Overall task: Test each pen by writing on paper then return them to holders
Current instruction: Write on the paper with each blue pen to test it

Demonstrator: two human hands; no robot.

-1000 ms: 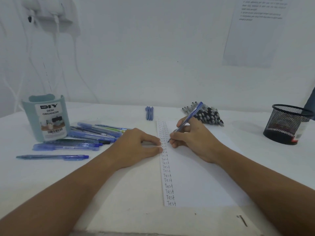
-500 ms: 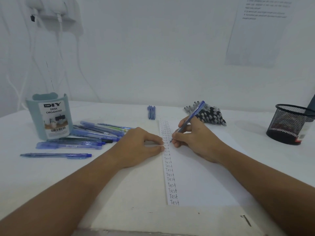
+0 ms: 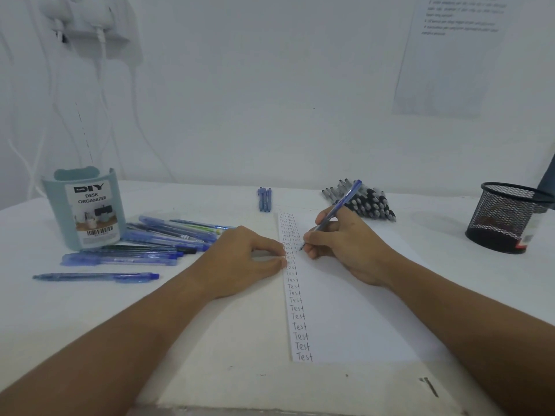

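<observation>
Two hands at work on the paper [image 3: 354, 310].
The right hand [image 3: 348, 244] grasps a blue pen [image 3: 336, 211] in its fingers, tip on the sheet beside a column of "Test"; the left hand [image 3: 243, 256] presses relaxed fingers on the paper's edge.

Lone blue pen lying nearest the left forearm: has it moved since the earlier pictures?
No. The lone blue pen lies in the same place in front of the DIY desk organizer as before.

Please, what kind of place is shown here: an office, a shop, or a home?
Probably a plain desk or work station; which kind of building, I cannot tell. A white table against a bare wall holds a desk organizer, a mesh pen cup and a sheet of paper.
</observation>
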